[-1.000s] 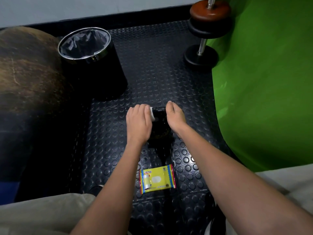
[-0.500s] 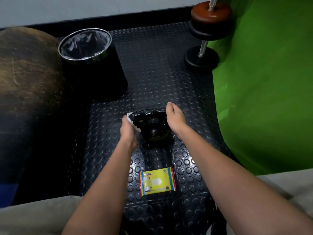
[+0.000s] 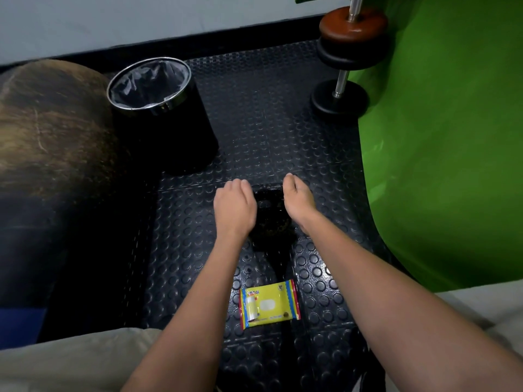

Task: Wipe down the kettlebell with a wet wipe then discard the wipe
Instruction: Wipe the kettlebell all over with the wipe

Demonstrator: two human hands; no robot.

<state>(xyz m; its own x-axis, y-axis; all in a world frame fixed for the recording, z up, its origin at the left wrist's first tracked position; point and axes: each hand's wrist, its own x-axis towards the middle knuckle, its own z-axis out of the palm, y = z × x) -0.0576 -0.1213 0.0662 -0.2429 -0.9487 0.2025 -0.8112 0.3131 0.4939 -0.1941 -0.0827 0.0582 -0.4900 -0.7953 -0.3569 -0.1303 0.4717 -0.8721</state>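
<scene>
A black kettlebell (image 3: 270, 219) stands on the studded black floor mat (image 3: 266, 114), mid-frame. My left hand (image 3: 235, 205) lies over its left upper side with the fingers curled down; the wet wipe it held in the earlier frames is hidden under the hand. My right hand (image 3: 298, 199) grips the kettlebell's right side, thumb pointing away from me. Only a strip of the kettlebell shows between the hands.
A yellow wet-wipe pack (image 3: 268, 304) lies on the mat near me. A black bin (image 3: 175, 137) with a liner stands far left of the hands. A dumbbell (image 3: 339, 100) stands upright at far right, against a green sheet (image 3: 438, 137). A large brown rounded object (image 3: 51, 131) fills the left.
My left hand, which had swung out to the kettlebell's left edge with the white wipe showing, has come back over its top left. The wipe is now covered. My right hand stayed put.
</scene>
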